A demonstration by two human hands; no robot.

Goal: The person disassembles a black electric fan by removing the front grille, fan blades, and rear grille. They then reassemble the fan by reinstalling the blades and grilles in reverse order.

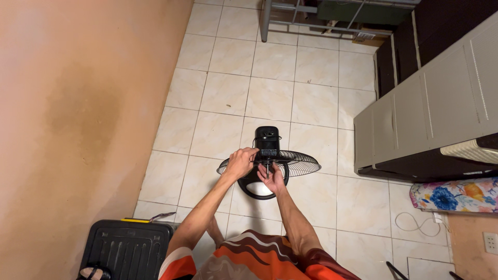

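The tiled floor [290, 78] fills most of my view, pale cream squares running up toward twelve o'clock. A peach wall [78, 103] takes the whole nine o'clock side. At two to three o'clock stands a grey cabinet [430, 114] with dark edges, and just below it, at four o'clock, lies a flowered cushion [456, 196] with a white cord [415, 224] looped on the tiles beside it. At seven o'clock sits a black toolbox [127, 249] with a ribbed lid. At twelve o'clock are the grey legs of a metal frame [267, 21].

In the middle stands the fan [267, 140], its black motor housing upright over a round base [257, 189] on the floor. The rear wire guard [298, 162] spreads out flat to either side of the motor, seen edge-on from above.

My left hand [240, 163] sits at nine o'clock of the motor, its grip closed over the guard's rim near the hub. My right hand [272, 180] is at six o'clock of the motor, just beneath the shaft [267, 168], fingers curled up toward it; I cannot tell whether that grip actually pinches the shaft or only cups under it.
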